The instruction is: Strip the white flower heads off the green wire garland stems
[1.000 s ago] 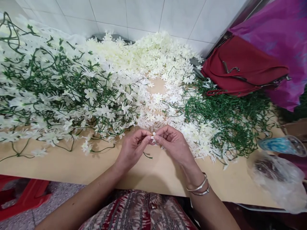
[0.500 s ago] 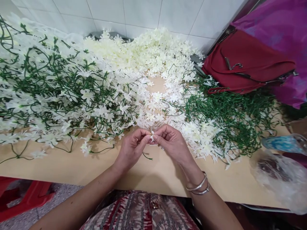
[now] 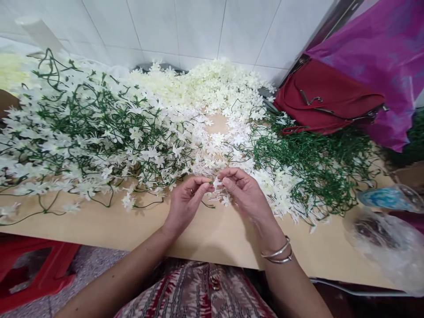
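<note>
Over the front of the table, my left hand [image 3: 188,199] and my right hand [image 3: 243,191] meet, fingertips almost touching. Between them is a small white artificial flower [image 3: 217,183]. The left thumb and index finger pinch its base, where a bit of green or yellow shows. My right thumb and fingers close on its white petal side. Just behind the hands lie loose white flower pieces [image 3: 207,165] with thin white strands. A short green stem [image 3: 208,205] rests on the table below the fingers.
Assembled white flowers on green stems [image 3: 109,132] are heaped at left. Cream blossoms [image 3: 218,81] pile against the tiled wall [image 3: 198,31]. At right are green stems [image 3: 308,152], a red bag [image 3: 324,99], a blue-patterned cup [image 3: 386,196] and a clear plastic bag [image 3: 394,251]. A red stool [image 3: 49,274] stands below left.
My hands have drawn slightly apart, the right shifting rightward and its fingers loosening a little around the flower. The camera view has tilted slightly.
</note>
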The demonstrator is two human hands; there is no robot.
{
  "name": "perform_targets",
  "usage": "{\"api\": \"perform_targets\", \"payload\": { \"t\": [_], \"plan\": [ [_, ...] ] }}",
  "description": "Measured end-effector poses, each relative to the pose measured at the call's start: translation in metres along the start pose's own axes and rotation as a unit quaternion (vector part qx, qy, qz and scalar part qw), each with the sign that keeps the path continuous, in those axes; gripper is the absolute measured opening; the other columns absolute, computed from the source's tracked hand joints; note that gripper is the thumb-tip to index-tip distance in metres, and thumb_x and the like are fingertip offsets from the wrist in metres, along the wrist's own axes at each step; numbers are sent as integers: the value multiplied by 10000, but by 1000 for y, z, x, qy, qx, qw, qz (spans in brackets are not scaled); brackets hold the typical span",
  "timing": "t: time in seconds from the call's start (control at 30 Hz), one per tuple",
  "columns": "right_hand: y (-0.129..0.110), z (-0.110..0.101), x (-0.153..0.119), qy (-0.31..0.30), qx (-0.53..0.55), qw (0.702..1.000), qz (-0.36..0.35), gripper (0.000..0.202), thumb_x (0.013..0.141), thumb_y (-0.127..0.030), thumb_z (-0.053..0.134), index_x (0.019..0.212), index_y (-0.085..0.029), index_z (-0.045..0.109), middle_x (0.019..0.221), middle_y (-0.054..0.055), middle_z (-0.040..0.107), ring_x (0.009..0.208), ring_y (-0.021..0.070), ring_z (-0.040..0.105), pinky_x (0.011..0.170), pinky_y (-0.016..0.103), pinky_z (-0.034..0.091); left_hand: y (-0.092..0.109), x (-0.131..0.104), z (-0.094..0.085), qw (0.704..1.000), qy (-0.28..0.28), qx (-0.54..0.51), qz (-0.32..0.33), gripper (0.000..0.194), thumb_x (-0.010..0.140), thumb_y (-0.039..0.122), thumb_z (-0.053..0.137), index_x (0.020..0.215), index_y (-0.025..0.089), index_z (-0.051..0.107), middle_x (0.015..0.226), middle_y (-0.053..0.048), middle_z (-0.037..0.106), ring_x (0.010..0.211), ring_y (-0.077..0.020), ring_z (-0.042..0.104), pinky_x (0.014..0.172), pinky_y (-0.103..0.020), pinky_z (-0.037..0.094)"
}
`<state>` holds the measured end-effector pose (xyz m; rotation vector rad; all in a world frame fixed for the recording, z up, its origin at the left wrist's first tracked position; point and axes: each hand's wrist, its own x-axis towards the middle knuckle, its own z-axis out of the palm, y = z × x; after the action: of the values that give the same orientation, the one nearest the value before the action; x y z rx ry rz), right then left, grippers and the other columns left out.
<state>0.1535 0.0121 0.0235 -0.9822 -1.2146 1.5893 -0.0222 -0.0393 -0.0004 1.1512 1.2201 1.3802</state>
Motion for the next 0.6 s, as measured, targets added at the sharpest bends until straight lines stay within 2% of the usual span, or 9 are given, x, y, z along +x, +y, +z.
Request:
{"api": "perform_targets", "payload": {
  "t": [0.17, 0.3, 0.6],
  "plan": [
    [-2, 4, 0, -40, -20, 999, 19, 323, 755, -449, 913, 968, -246, 781, 795, 3, 716, 724, 158, 623, 744, 327, 557, -2, 0, -2, 999, 1, 29, 20, 192, 981, 359, 703, 1067, 197, 762, 944, -48, 796, 885, -188, 761, 850, -294, 596],
    [-3, 4, -1, -33, -44, 998, 11, 244, 772, -408, 898, 827, -223, 749, 786, 6, 716, 712, 147, 615, 708, 305, 517, -3, -1, -2, 999, 1, 38, 23, 186, 977, 361, 709, 1043, 197, 768, 938, -48, 787, 863, -178, 736, 820, -275, 578],
    [6, 5, -1, -31, -87, 996, 7, 248, 852, -425, 828, 835, -217, 695, 720, -14, 642, 650, 144, 551, 623, 283, 444, -3, 2, -2, 998, -24, 51, 9, 173, 1003, 349, 665, 987, 192, 734, 878, -31, 774, 829, -170, 719, 812, -278, 565]
  ]
}}
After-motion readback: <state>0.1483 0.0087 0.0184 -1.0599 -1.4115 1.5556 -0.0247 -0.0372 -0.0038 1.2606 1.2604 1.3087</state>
